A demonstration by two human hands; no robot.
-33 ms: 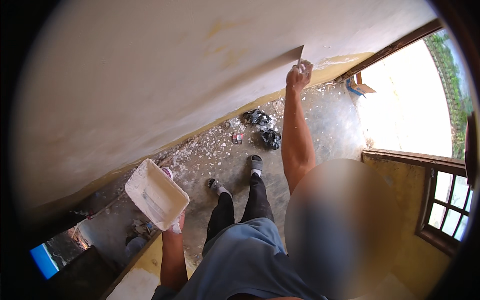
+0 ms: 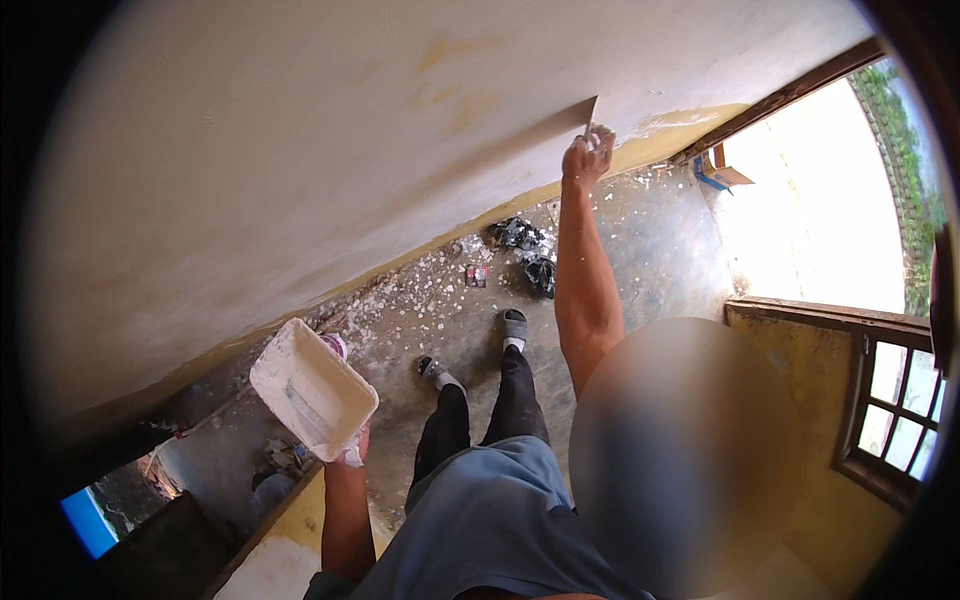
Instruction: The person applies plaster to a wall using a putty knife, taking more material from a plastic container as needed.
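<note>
My right hand [image 2: 588, 155], smeared with white, is closed round a putty knife [image 2: 592, 117]. The blade is seen nearly edge-on against the white-coated wall [image 2: 300, 130], casting a long shadow to its left; its handle is mostly hidden in my fingers. At the lower left, my left hand [image 2: 357, 448] grips the near end of a pale rectangular tub [image 2: 322, 395], held tilted. White paste coats the tub's inside, and some sticks to my fingers. Yellowish patches [image 2: 455, 95] show through the wall's coating.
White flakes [image 2: 400, 295] litter the concrete floor along the wall's foot. Black plastic bags [image 2: 515, 234] and a small red packet [image 2: 476, 275] lie ahead of my feet. An open cardboard box [image 2: 720, 175] sits by the bright doorway. A barred window [image 2: 895, 410] is at right.
My right hand and the putty knife have shifted slightly left along the wall. My left hand and the tub look unmoved.
</note>
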